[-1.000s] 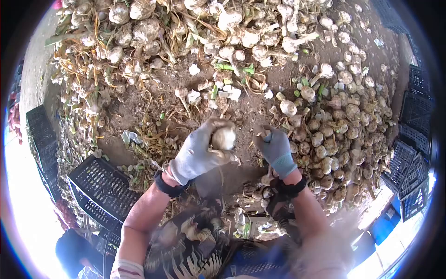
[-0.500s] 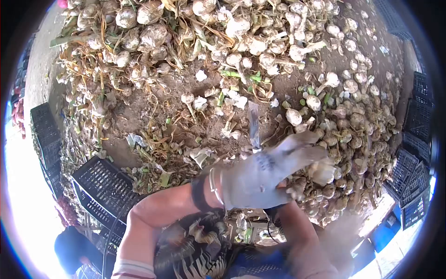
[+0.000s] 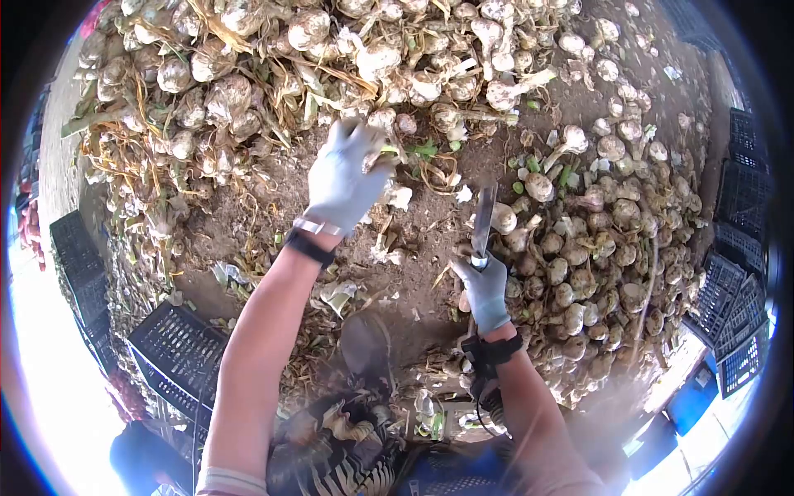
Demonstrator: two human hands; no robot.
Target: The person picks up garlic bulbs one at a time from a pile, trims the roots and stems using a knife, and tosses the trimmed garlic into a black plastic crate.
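Observation:
My left hand (image 3: pixel 343 178), in a pale work glove, reaches to the near edge of a heap of garlic with dry stalks (image 3: pixel 310 33). Its thumb and fingers are apart, close to some garlic bulbs (image 3: pixel 381 121), and I see nothing held in it. In a similar glove, my right hand (image 3: pixel 486 291) is closed around the handle of a knife (image 3: pixel 485 217). The blade points up and away from me. Just right of the knife lies a pile of trimmed garlic bulbs (image 3: pixel 600 248).
Black plastic crates (image 3: pixel 178 339) stand at the left, with more crates (image 3: pixel 728 298) along the right edge. My shoe (image 3: pixel 365 343) rests on the soil below my hands. Leaf scraps and stalk pieces litter the ground. Part of another person (image 3: pixel 145 455) shows at lower left.
My left hand has swung from the trimmed pile at right, across my right hand, to the heap at upper left. The right hand with the knife is now uncovered.

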